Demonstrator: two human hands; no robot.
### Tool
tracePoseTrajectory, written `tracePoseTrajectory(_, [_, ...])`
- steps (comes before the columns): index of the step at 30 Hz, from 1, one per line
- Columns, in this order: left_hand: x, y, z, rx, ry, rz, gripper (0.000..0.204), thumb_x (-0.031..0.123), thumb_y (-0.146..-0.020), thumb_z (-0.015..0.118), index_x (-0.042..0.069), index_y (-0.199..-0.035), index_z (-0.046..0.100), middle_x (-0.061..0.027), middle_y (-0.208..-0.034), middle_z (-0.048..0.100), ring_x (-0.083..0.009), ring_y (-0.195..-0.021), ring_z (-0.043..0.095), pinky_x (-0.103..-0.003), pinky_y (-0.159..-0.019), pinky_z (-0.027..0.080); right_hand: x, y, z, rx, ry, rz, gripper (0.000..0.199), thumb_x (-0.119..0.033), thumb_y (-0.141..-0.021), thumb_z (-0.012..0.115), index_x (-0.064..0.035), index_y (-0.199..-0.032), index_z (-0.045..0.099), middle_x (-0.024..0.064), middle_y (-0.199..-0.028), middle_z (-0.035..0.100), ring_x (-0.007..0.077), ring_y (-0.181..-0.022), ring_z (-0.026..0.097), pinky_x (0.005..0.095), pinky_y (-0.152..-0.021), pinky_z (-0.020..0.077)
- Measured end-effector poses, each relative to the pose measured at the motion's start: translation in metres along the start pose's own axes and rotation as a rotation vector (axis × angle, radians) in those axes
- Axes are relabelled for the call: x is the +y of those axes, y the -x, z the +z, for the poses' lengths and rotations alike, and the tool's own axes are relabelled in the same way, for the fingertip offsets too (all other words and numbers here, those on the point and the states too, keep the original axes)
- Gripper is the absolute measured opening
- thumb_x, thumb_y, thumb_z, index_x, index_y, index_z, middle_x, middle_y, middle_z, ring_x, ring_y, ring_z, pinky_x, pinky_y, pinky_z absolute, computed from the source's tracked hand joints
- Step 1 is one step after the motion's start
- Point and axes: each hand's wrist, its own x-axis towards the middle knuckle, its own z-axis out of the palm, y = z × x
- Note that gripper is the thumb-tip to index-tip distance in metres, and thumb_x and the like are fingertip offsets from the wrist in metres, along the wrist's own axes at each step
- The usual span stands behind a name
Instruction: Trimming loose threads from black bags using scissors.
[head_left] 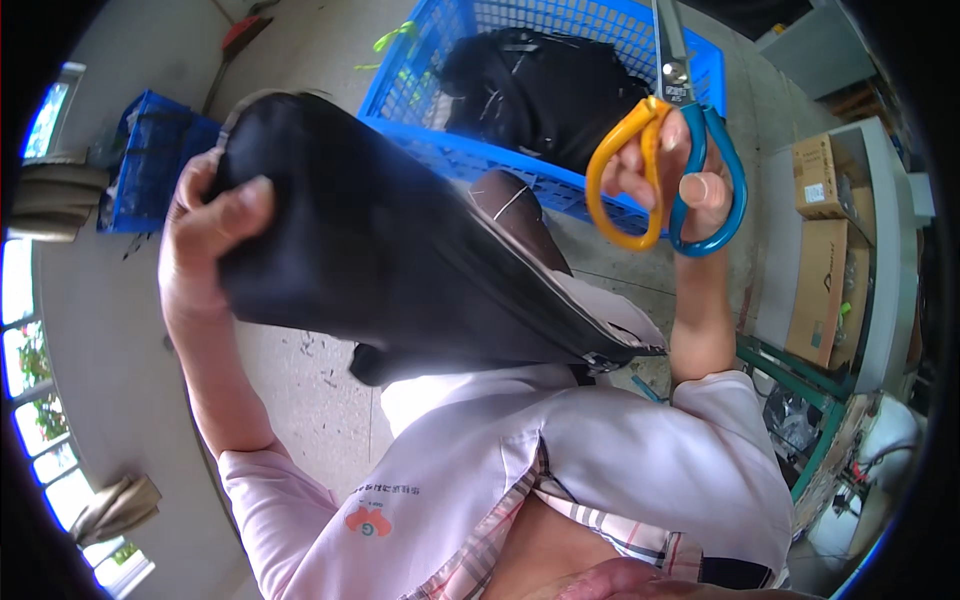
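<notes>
My left hand is raised at the left, its thumb pressing a black fabric piece against the fingers. The fabric slants down over my lap, and what looks like a zipper runs along its right edge. At the upper right, my right hand has its fingers in the handle loops of a pair of scissors. One loop is orange, the other teal, and the blades point away from me. The blade tips are cut off by the top edge. Whether the blades are fully closed is not visible.
Ahead stands a blue plastic basket with black fabric pieces in it. A second blue crate is at the left wall. On the right are cardboard boxes on a shelf and a green metal frame.
</notes>
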Motion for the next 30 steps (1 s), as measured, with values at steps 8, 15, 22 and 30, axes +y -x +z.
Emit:
tracePoseTrajectory(8, [-0.097,0.0,-0.132,0.31,0.085,-0.134,0.022,0.009,-0.075,0.064,0.002,-0.094,0.057,-0.0063,-0.083,0.062,-0.0149,-0.072,0.061,-0.027,-0.065,0.051,0.092,0.019,-0.017,0.017,0.112,0.417,0.073,-0.051,-0.065,0.07,-0.0107,-0.121,0.044,0.0093,-0.068,0.057,0.0038,-0.047,0.042,0.0145,-0.044,0.0325])
tracePoseTrajectory(15, [-0.15,0.0,-0.216,0.317,-0.016,0.052,0.009,0.008,-0.082,0.059,0.007,-0.089,0.064,-0.002,-0.083,0.064,-0.0102,-0.074,0.06,-0.024,-0.068,0.048,0.121,0.023,-0.008,0.093,0.348,0.383,0.078,-0.039,-0.062,0.077,-0.0072,-0.124,0.039,0.0055,-0.063,0.056,0.0032,-0.042,0.042,0.0129,-0.041,0.0333])
tracePoseTrajectory(22, [-0.16,-0.017,-0.231,0.32,-0.006,0.322,0.013,0.007,-0.08,0.061,0.006,-0.093,0.063,-0.0019,-0.087,0.065,-0.0101,-0.076,0.06,-0.024,-0.072,0.047,0.104,0.016,-0.015,0.105,0.523,0.064,0.05,-0.027,-0.072,0.072,-0.0034,-0.108,0.047,-0.0019,-0.059,0.047,0.0044,-0.046,0.043,0.015,-0.043,0.0346])
tracePoseTrajectory(30, [-0.157,-0.019,-0.23,0.253,0.022,0.407,0.017,0.006,-0.081,0.06,0.005,-0.098,0.062,-0.0034,-0.092,0.064,-0.0122,-0.08,0.06,-0.025,-0.075,0.047,0.084,-0.005,-0.001,-0.052,1.197,0.146,0.069,-0.048,-0.063,0.071,-0.0078,-0.113,0.046,0.0017,-0.078,0.042,0.0125,-0.066,0.043,0.0266,-0.057,0.0417])
